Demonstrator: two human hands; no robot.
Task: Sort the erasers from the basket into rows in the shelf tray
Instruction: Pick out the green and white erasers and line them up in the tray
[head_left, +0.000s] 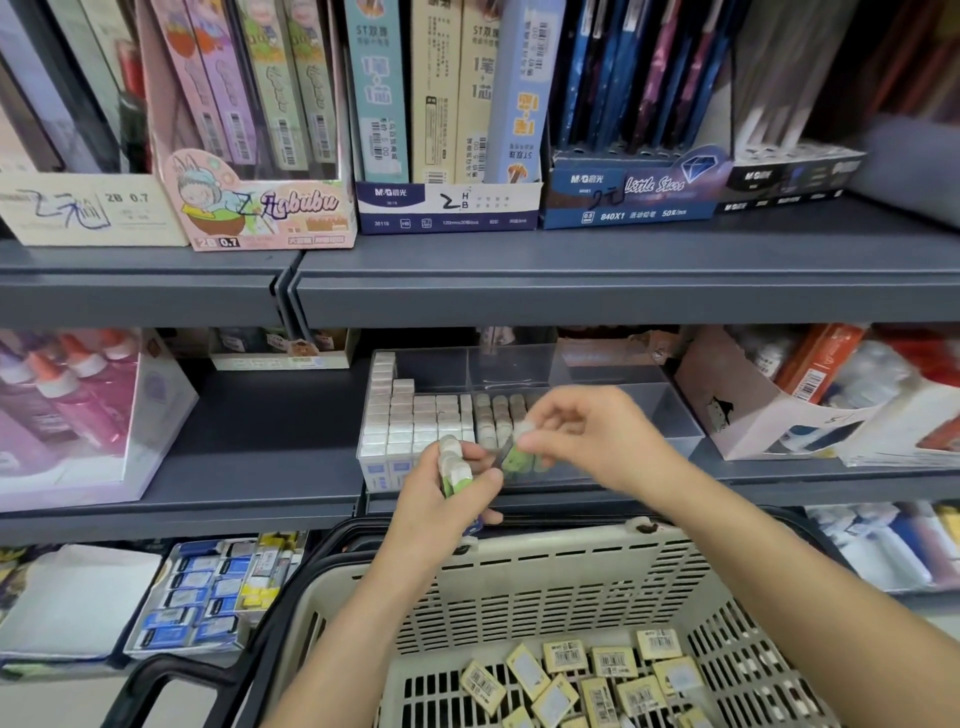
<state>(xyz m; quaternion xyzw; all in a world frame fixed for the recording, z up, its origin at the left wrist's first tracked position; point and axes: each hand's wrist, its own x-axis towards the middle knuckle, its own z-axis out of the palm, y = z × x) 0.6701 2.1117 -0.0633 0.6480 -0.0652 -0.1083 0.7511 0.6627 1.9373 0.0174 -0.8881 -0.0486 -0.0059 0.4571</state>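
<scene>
1. My left hand (441, 504): fingers curled round a small stack of green-sleeved erasers (455, 463), held upright just in front of the tray.
2. My right hand (582, 431): thumb and fingertips pinching a single green-sleeved eraser (517, 456), just beside the stack, over the tray's front edge.
3. Clear shelf tray (670, 415): on the middle shelf; white erasers in rows (410, 421) fill its left part, and rounder ones stand beside them.
4. Basket (545, 577): below both hands; loose yellow-labelled erasers (597, 675) lie scattered on its floor.
</scene>
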